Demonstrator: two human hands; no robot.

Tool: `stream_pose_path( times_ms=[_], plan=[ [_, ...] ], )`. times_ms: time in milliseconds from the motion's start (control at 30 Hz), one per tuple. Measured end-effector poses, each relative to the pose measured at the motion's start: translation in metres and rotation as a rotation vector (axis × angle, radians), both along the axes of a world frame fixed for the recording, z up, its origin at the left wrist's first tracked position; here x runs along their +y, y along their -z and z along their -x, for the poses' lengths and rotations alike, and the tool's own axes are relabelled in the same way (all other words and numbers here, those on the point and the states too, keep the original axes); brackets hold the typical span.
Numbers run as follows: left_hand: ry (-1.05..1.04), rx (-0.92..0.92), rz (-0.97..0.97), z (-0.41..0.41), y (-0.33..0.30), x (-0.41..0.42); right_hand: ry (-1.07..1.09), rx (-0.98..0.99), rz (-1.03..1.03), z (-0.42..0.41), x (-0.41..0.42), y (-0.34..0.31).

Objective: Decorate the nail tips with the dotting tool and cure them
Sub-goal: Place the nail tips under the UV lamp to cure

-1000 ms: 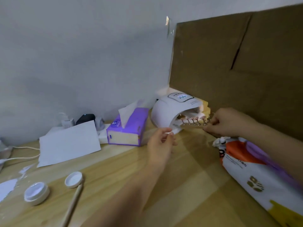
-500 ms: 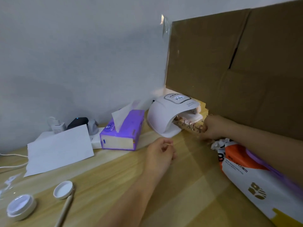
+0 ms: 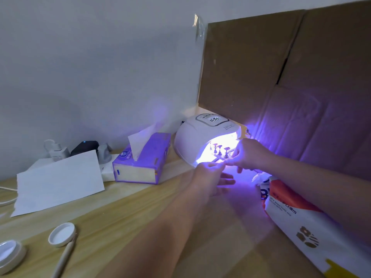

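The lamp (image 3: 202, 137), a white dome, sits at the far side of the bench (image 3: 124, 223) against a cardboard sheet (image 3: 281, 77), lit violet inside with its top display on. Inside its mouth the nail tips (image 3: 219, 147) stand on small upright stands in a row on a strip. The right hand (image 3: 249, 155) reaches in from the right, its grip pinching the near right end of that strip at the lamp's opening. The left hand (image 3: 210, 177) is just in front of the lamp, thumb and forefinger pressed together at the strip's near edge, the other fingers loosely spread below; glare hides whether it really pinches the strip. Left of the lamp lies a purple tissue box (image 3: 142, 159) with a tissue sticking up, then a white paper (image 3: 58, 179), and chargers (image 3: 80, 149) by the wall. At the near left are a white lid (image 3: 61, 234), an open jar (image 3: 10, 255) and a pale wooden stick (image 3: 64, 257), its tip touching the lid. A wipes pack (image 3: 313, 227) lies at the near right.
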State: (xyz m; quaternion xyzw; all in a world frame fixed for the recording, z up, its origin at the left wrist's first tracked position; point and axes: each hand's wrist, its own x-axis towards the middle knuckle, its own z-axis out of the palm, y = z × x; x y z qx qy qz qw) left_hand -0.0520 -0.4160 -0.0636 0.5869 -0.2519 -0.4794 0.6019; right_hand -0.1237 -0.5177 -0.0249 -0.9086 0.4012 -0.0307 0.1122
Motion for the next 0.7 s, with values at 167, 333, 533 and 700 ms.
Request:
stream_pose_path(
  times_ms=[167, 333, 533, 700],
  plan=[
    [-0.089, 0.208, -0.024, 0.001, -0.005, -0.022, -0.004, -0.046, 0.066, -0.017, -0.008, 0.010],
    [-0.192, 0.317, -0.060, -0.006, -0.004, -0.034, -0.044, -0.085, -0.082, -0.018, -0.012, 0.006],
    [-0.288, 0.406, -0.070, -0.013, 0.002, -0.049, -0.009, 0.021, -0.378, -0.021, -0.010, -0.005],
    [-0.335, 0.437, -0.057, -0.015, 0.002, -0.060, 0.197, -0.166, -0.346, -0.037, -0.019, 0.005]
  ],
)
